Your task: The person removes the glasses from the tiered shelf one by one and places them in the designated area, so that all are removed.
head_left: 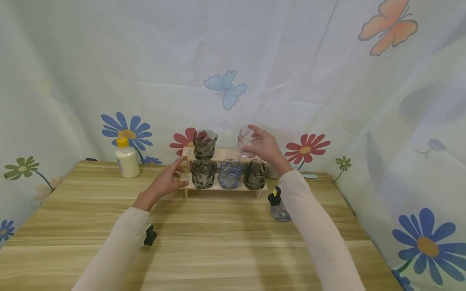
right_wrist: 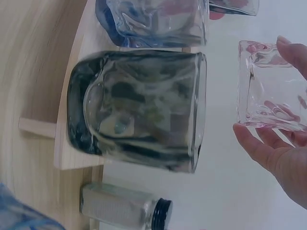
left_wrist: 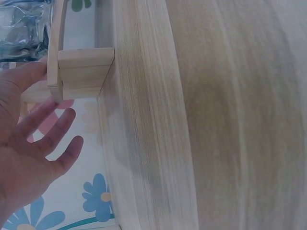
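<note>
So the right hand (head_left: pixel 267 146) pinches a pinkish glass (head_left: pixel 243 138) pretty much mid-frame, up by the wooden shelf (head_left: pixel 226 154), fingers on both sides probably to keep it upright, while the left hand (head_left: pixel 162 184), fingers spread, is at the shelf's left end, maybe steadying it.

Pale wood for the rack (head_left: pixel 226 154). Smoky grey on its three glasses (head_left: pixel 204 173), blue on its lower-middle glass (head_left: pixel 230 174), faint pink on its upper-right glass (right_wrist: pixel 273 88). Red and blue flowers (head_left: pixel 307 149) on the curtain (head_left: pixel 273 97) behind it.
</note>
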The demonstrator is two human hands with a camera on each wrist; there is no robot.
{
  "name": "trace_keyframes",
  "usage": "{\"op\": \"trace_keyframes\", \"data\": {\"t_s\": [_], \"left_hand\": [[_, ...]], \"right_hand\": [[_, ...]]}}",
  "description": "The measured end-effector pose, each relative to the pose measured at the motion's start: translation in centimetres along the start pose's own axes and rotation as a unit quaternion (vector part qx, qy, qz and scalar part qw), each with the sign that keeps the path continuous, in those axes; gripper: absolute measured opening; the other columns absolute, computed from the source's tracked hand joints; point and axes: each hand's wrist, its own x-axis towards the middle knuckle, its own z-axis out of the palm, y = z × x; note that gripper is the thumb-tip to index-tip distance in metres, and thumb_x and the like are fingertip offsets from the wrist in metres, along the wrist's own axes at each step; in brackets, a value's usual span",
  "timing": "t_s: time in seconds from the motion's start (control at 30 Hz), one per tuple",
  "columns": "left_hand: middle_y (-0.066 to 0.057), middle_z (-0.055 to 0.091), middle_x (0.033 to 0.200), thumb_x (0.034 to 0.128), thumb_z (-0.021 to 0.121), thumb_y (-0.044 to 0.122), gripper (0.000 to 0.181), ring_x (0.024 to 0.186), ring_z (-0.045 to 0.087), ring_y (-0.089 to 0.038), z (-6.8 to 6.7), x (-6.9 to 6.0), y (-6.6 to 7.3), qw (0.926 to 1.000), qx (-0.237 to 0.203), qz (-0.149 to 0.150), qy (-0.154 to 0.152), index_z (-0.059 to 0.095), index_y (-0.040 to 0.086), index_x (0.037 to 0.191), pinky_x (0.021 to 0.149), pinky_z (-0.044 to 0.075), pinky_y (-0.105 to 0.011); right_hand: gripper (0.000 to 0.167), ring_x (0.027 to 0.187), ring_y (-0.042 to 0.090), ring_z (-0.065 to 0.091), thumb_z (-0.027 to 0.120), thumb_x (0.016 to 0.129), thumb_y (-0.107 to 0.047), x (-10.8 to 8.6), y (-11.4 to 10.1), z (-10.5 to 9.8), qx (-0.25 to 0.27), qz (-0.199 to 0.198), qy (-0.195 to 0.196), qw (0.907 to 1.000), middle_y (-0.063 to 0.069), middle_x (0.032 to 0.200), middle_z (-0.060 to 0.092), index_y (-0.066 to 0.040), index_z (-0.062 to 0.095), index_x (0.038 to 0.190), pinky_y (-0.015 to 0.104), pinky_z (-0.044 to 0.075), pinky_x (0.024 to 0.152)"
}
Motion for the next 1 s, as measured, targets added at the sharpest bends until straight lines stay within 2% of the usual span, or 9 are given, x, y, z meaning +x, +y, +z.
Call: {"op": "trace_keyframes", "data": {"t_s": [0.27,0.53,0.73,1.0], "left_hand": [[-0.030,0.055,0.135,0.0917,0.072,0.014,0.086,0.117,0.058,-0.051,0.0,-0.1,-0.2,1.0000,0.000,0.003,-0.004,0.018,0.018,0.160,0.096,0.048,-0.062],[-0.029,0.057,0.133,0.0955,0.066,0.015,0.079,0.117,0.059,-0.050,-0.1,-0.1,-0.4,1.0000,0.002,0.009,0.001,0.019,0.019,0.160,0.088,0.055,-0.056],[-0.028,0.058,0.131,0.0943,0.067,0.013,0.081,0.115,0.060,-0.049,0.0,0.0,-0.2,0.9997,0.019,0.009,0.013,0.020,0.020,0.159,0.084,0.056,-0.054],[-0.026,0.060,0.130,0.0930,0.069,0.014,0.082,0.115,0.061,-0.047,0.3,0.0,0.1,0.9994,0.029,-0.001,0.017,0.021,0.022,0.159,0.086,0.055,-0.055]], "right_hand": [[0.083,0.122,0.033,0.056,0.083,0.083,-0.024,-0.9,0.6,-0.8,0.003,0.000,0.009,1.0000,0.019,0.133,0.057,-0.017,0.040,0.154,0.050,0.050,0.097],[0.085,0.120,0.034,0.056,0.083,0.083,-0.024,-1.9,0.5,-1.8,0.005,-0.003,0.011,0.9999,0.022,0.135,0.055,-0.017,0.039,0.155,0.050,0.052,0.095],[0.084,0.123,0.034,0.055,0.083,0.083,-0.023,-2.5,0.8,-2.5,-0.001,-0.005,0.020,0.9998,0.021,0.134,0.056,-0.016,0.039,0.154,0.051,0.050,0.098],[0.087,0.123,0.035,0.055,0.085,0.080,-0.027,-3.7,1.4,-3.6,-0.002,0.009,0.030,0.9995,0.022,0.132,0.058,-0.016,0.040,0.154,0.053,0.049,0.100]]}}
